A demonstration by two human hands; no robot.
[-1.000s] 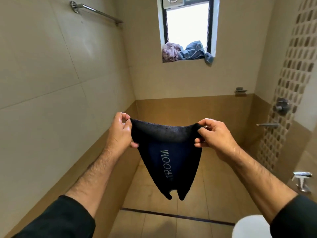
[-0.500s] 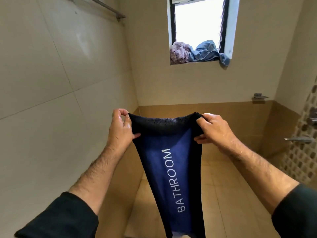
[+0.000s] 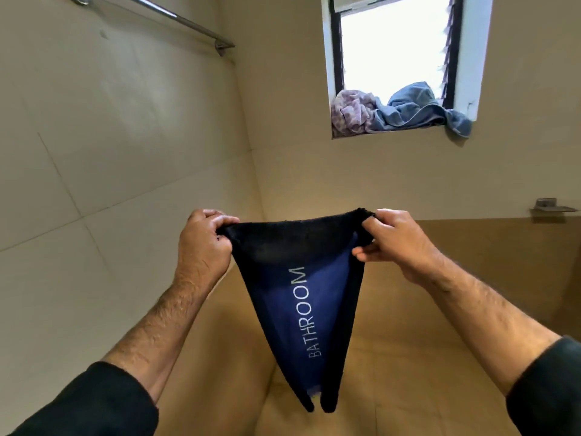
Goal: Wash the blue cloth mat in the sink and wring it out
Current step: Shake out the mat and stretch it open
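Note:
The blue cloth mat (image 3: pixel 295 297) hangs in front of me, dark blue with the white word BATHROOM running up it. Its long edges curl inward, so it narrows to a point near the bottom. My left hand (image 3: pixel 202 243) grips the top left corner. My right hand (image 3: pixel 397 243) pinches the top right corner. The top edge is stretched between both hands at about chest height. No sink is in view.
A window (image 3: pixel 393 45) in the far wall has a purple cloth (image 3: pixel 352 113) and a blue cloth (image 3: pixel 418 110) piled on its sill. A metal towel rail (image 3: pixel 176 18) runs along the left tiled wall. A small metal holder (image 3: pixel 550 207) is fixed at right.
The mat's lower part has swung and drawn in to a narrow point, after hanging long and straight half a second ago. My view has tilted upward; both hands keep hold of the top corners.

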